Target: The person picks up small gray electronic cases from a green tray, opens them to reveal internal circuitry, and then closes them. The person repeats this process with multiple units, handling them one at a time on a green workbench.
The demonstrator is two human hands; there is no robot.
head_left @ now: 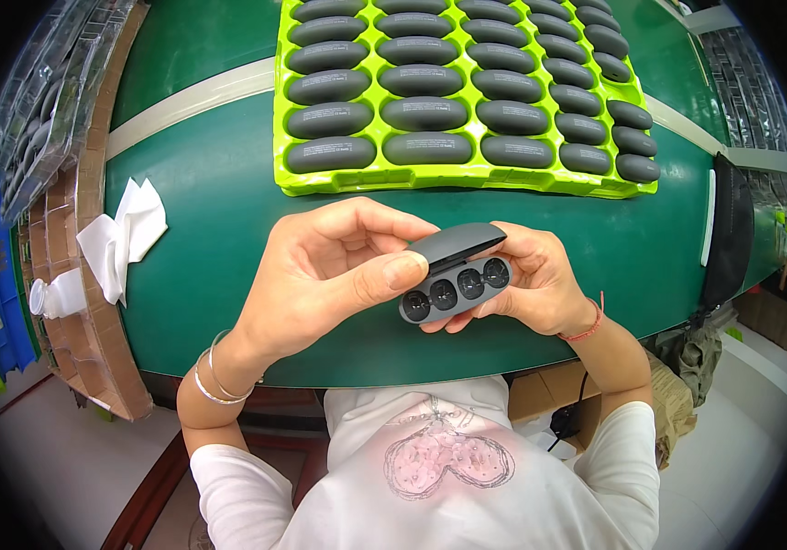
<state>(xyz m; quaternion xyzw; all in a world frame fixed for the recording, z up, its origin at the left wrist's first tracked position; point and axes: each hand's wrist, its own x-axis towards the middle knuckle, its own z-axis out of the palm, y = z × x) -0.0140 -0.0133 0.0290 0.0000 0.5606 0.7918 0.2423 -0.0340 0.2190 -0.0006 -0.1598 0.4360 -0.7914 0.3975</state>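
Observation:
Between my hands, above the table's near edge, is a dark grey oval charging case [456, 282] with its lid raised. Its inside faces me and shows a row of several round, glossy black wells; whether anything sits in them I cannot tell. My left hand [343, 266] pinches the lid at its left end, thumb in front and fingers behind. My right hand [535, 280] grips the case's right end, its thumb along the lower front. Beyond my hands stands a bright lime-green tray [467, 180] filled with rows of similar closed grey cases.
Crumpled white tissue [129, 229] lies on the green table [201, 156] at the left. A cardboard divider box [91, 211] and a small white bottle [59, 295] are at the left edge. At the right edge hangs a black cloth-like item [731, 229]. Clear plastic trays stand on both sides.

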